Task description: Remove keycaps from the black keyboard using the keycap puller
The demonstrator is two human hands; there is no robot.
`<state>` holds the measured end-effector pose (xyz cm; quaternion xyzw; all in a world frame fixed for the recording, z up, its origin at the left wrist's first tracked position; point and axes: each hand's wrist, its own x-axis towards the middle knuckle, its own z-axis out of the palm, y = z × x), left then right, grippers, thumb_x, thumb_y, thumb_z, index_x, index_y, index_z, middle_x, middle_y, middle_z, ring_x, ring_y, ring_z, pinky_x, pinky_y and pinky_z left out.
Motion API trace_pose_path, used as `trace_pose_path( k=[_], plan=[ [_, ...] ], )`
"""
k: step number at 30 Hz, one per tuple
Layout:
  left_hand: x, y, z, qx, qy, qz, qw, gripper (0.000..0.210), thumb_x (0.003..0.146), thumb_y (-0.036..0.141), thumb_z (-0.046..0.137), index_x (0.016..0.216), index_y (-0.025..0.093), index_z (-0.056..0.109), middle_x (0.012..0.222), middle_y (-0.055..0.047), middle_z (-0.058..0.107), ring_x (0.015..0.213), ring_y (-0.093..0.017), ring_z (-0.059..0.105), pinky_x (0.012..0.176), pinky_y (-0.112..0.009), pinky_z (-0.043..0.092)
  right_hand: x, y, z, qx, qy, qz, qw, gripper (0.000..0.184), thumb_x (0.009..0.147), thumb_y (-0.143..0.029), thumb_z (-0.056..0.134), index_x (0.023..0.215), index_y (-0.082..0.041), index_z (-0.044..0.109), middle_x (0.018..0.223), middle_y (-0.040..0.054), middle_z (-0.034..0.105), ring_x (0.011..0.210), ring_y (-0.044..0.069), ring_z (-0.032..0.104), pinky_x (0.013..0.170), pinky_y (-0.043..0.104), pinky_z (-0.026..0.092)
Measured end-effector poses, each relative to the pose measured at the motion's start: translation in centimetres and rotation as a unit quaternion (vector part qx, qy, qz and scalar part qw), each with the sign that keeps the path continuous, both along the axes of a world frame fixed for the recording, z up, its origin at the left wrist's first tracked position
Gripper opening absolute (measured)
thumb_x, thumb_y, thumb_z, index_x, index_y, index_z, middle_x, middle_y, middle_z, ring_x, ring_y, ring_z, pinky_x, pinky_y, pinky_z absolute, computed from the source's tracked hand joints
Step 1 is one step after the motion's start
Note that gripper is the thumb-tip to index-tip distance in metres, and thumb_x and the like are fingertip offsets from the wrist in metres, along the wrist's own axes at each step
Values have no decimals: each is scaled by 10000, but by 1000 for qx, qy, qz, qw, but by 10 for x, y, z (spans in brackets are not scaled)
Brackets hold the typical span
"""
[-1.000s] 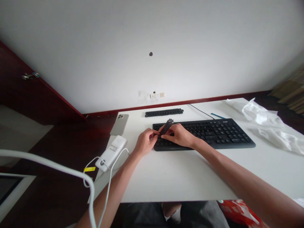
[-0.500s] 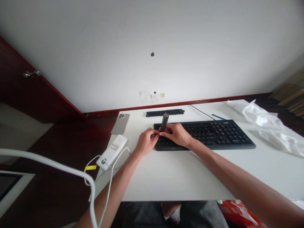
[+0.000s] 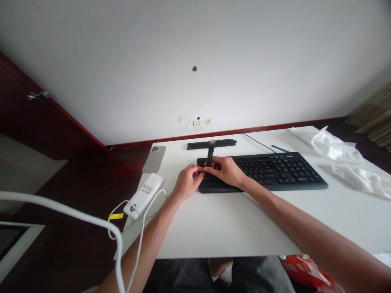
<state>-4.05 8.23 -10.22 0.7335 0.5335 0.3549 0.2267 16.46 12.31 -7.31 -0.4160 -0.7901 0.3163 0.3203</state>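
A black keyboard (image 3: 276,171) lies on the white table, and both hands are over its left end. My right hand (image 3: 226,170) is closed around the lower part of a dark bar-shaped tool (image 3: 210,152), which stands nearly upright above the keys. Close against it, my left hand (image 3: 190,179) has thumb and fingers pinched together at the keyboard's left edge. Whatever lies between those fingertips is too small to make out. The keys under the hands are hidden.
Black keycaps (image 3: 195,145) lie in rows behind the keyboard. A phone (image 3: 154,159) and a white power bank (image 3: 144,196) with a cable (image 3: 141,236) are at the left. On the right are a thin blue tool (image 3: 280,149) and white plastic wrapping (image 3: 331,144).
The dark tool has tipped a little more upright, its top shifting slightly left and up. Both hands stay in nearly the same place.
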Motion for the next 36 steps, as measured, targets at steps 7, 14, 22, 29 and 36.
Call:
trace_pose_path(
  k=[7,14,22,29,36],
  plan=[
    [0,0,-1,-4,-11,0,1000,131,920,193,636,971,211,756,826,1,617,738,-132,582,681,-251,427,3,-2,5,24,27,-9,999,312,960,-462,643,1038,-176,740,785,19,703,677,160,615,655,272,498],
    [0,1,-2,-2,-10,-3,1000,148,921,193,632,985,220,762,828,-2,618,752,-138,593,696,-251,441,3,-5,6,9,72,1,997,319,975,-472,621,1054,-182,725,874,54,752,751,200,674,711,311,556],
    [0,0,1,5,0,-10,1000,140,939,209,618,985,220,750,801,2,592,716,-135,564,663,-249,416,5,-16,18,62,27,33,997,252,959,-428,650,1010,-193,726,898,66,755,781,206,691,730,320,552],
    [0,-1,4,2,6,-13,1000,106,930,204,644,940,209,750,775,13,558,651,-116,497,614,-243,371,6,-23,20,102,-7,101,990,199,948,-368,662,1062,-215,721,969,67,747,826,198,695,767,308,548],
    [0,1,1,2,10,-7,1000,126,939,221,632,979,216,752,801,4,592,673,-124,526,646,-246,399,6,-20,18,92,7,46,995,217,933,-416,680,932,-202,721,859,58,746,755,196,696,723,304,568]
  ],
)
